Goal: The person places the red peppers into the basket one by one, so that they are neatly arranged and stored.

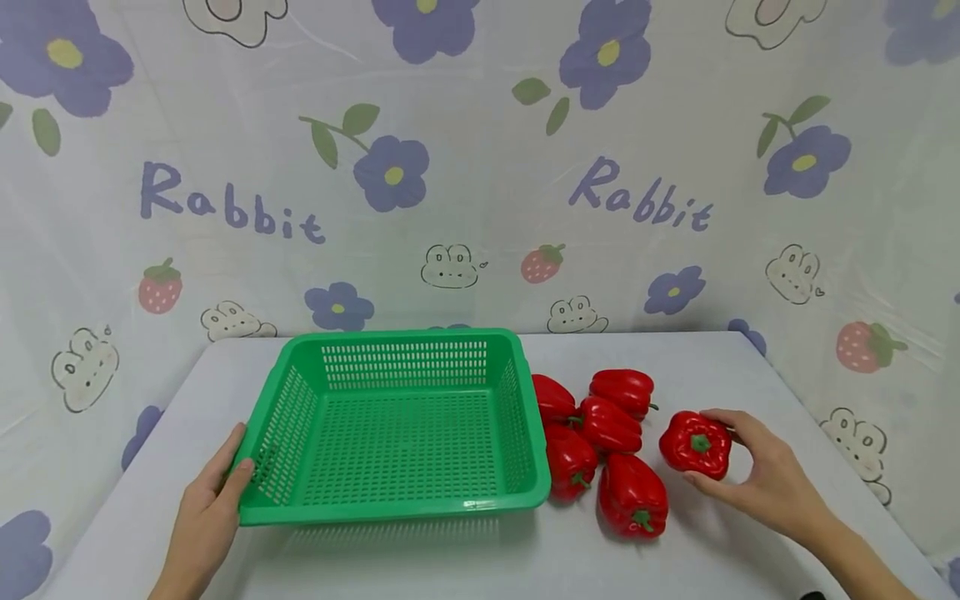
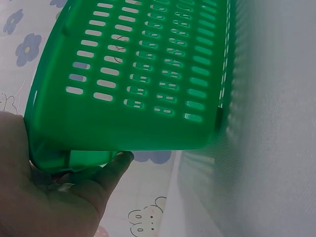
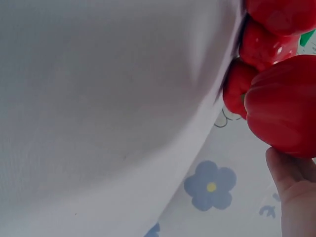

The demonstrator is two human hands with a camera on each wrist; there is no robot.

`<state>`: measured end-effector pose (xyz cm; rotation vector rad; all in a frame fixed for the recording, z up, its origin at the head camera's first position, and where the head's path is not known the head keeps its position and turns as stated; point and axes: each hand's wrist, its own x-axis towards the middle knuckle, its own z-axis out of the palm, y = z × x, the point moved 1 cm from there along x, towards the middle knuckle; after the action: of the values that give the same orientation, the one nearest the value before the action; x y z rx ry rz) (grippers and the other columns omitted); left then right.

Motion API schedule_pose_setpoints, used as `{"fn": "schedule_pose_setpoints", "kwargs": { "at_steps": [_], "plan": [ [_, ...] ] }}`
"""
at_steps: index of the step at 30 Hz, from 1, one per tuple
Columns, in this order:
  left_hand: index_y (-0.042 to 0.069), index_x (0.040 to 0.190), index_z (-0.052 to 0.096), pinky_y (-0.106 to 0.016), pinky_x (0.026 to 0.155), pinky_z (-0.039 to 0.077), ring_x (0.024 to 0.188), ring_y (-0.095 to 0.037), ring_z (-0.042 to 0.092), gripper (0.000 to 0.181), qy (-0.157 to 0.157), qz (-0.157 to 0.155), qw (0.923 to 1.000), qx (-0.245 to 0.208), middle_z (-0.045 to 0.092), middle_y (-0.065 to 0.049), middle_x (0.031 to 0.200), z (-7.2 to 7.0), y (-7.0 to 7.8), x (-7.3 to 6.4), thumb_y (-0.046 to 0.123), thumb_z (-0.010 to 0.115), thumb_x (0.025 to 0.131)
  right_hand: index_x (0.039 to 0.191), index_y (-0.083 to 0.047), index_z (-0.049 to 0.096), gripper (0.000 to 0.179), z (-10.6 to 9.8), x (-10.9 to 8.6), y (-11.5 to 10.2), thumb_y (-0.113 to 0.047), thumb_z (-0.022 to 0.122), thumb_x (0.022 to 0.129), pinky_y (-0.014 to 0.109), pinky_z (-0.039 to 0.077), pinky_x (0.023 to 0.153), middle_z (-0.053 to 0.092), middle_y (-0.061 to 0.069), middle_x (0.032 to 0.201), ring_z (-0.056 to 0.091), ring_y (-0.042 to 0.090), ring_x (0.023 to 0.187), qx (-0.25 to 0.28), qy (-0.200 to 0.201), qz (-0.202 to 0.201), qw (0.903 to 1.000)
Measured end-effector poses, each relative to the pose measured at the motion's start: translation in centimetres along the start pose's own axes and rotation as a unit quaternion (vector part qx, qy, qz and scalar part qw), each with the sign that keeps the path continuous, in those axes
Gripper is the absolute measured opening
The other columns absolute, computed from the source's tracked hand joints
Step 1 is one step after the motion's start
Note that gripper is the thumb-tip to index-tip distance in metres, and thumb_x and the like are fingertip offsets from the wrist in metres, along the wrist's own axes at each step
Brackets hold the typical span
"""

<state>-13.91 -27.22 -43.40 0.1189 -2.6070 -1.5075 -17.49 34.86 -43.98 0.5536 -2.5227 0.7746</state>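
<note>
In the head view a green plastic basket (image 1: 405,504) with slotted walls sits left of centre on the white table, nothing inside it. My left hand (image 1: 206,508) grips its left rim, thumb over the edge; the left wrist view shows the fingers curled under the rim of the basket (image 2: 128,123). At the right, my right hand (image 1: 772,475) holds a red bell pepper (image 1: 696,446) between thumb and fingers, its green stem facing the head camera. In the right wrist view that bell pepper (image 3: 284,106) hides most of the fingers.
Several more red bell peppers (image 1: 611,425) lie clustered against the basket's right side, one of them, the nearest pepper (image 1: 632,496), toward the front. A patterned cloth (image 1: 480,208) hangs behind and beside the white table (image 1: 600,567).
</note>
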Motion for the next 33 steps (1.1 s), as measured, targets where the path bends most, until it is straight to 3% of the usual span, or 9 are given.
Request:
{"fn": "schedule_pose_setpoints", "kwargs": {
  "at_steps": [5,9,12,15,18,22,28,31,33],
  "plan": [
    [0.014,0.158,0.015,-0.003,0.098,0.019,0.145,-0.032,0.015,0.062,-0.001,-0.008,1.0000,0.002,0.017,-0.008,0.160,-0.2,0.0,-0.2,0.043,0.035,0.107,0.128,-0.009,0.058,0.075,0.3,0.2,-1.1,-0.022,0.096,0.064,0.005,0.040,0.081,0.061,-0.002,0.115,0.054,0.010,0.103,-0.003,0.010,0.031,0.9995],
    [0.015,0.159,0.014,-0.028,0.113,0.019,0.145,-0.032,0.015,0.062,-0.003,-0.017,0.9998,-0.001,0.016,-0.008,0.160,-0.3,-0.1,-0.3,0.043,0.035,0.107,0.129,-0.006,0.057,0.074,0.6,0.7,-2.0,-0.026,0.094,0.068,0.006,0.040,0.079,0.062,0.004,0.115,0.057,0.020,0.102,0.001,0.019,0.056,0.9983],
    [0.015,0.159,0.014,-0.048,0.113,0.018,0.145,-0.032,0.014,0.062,-0.005,-0.023,0.9997,-0.008,0.016,-0.008,0.160,-0.3,-0.2,-0.3,0.043,0.035,0.107,0.130,-0.004,0.056,0.073,0.8,1.2,-2.8,-0.025,0.093,0.069,0.005,0.040,0.078,0.062,0.008,0.117,0.057,0.023,0.101,0.006,0.028,0.066,0.9974],
    [0.016,0.158,0.015,-0.053,0.112,0.019,0.145,-0.032,0.014,0.061,-0.006,-0.023,0.9997,-0.012,0.016,-0.008,0.160,-0.2,-0.3,-0.2,0.043,0.035,0.107,0.130,-0.004,0.056,0.072,1.1,2.0,-3.8,-0.023,0.092,0.071,0.006,0.041,0.077,0.062,0.009,0.118,0.058,0.023,0.100,0.018,0.037,0.072,0.9966],
    [0.016,0.158,0.016,-0.027,0.112,0.022,0.145,-0.032,0.015,0.061,-0.004,-0.011,0.9999,-0.006,0.017,-0.008,0.160,-0.2,-0.4,-0.1,0.043,0.035,0.107,0.132,-0.005,0.056,0.071,1.3,2.9,-5.0,-0.022,0.091,0.073,0.006,0.041,0.078,0.062,0.008,0.120,0.058,0.023,0.102,0.033,0.042,0.069,0.9962],
    [0.015,0.158,0.016,0.002,0.091,0.019,0.144,-0.033,0.015,0.061,-0.004,0.008,1.0000,-0.001,0.018,-0.009,0.160,-0.2,-0.4,0.1,0.043,0.036,0.107,0.134,-0.006,0.055,0.071,1.5,4.4,-6.9,-0.018,0.090,0.073,0.007,0.042,0.080,0.061,0.006,0.122,0.057,0.021,0.105,0.059,0.047,0.049,0.9959],
    [0.015,0.158,0.015,-0.003,0.098,0.019,0.145,-0.033,0.014,0.061,-0.011,0.010,0.9998,-0.009,0.016,-0.010,0.160,-0.1,-0.4,0.1,0.042,0.036,0.107,0.136,-0.009,0.054,0.066,1.7,6.9,-10.3,-0.015,0.086,0.078,0.015,0.049,0.081,0.061,0.004,0.123,0.057,0.019,0.107,0.126,0.035,0.044,0.9904],
    [0.015,0.158,0.015,-0.019,0.110,0.019,0.145,-0.031,0.013,0.060,-0.012,0.011,0.9997,-0.019,0.016,-0.009,0.160,-0.1,-0.4,0.1,0.040,0.036,0.108,0.138,-0.011,0.051,0.063,2.1,8.2,-12.4,-0.019,0.081,0.084,0.025,0.053,0.080,0.060,0.005,0.123,0.059,0.022,0.109,0.178,-0.001,0.075,0.9811],
    [0.015,0.158,0.016,-0.014,0.108,0.020,0.145,-0.031,0.014,0.059,-0.007,0.013,0.9998,-0.015,0.017,-0.009,0.160,-0.2,-0.4,0.1,0.040,0.036,0.108,0.139,-0.013,0.050,0.062,2.6,9.0,-13.9,-0.024,0.079,0.086,0.032,0.055,0.080,0.060,0.006,0.123,0.060,0.025,0.109,0.214,-0.028,0.095,0.9719]
  ]
}}
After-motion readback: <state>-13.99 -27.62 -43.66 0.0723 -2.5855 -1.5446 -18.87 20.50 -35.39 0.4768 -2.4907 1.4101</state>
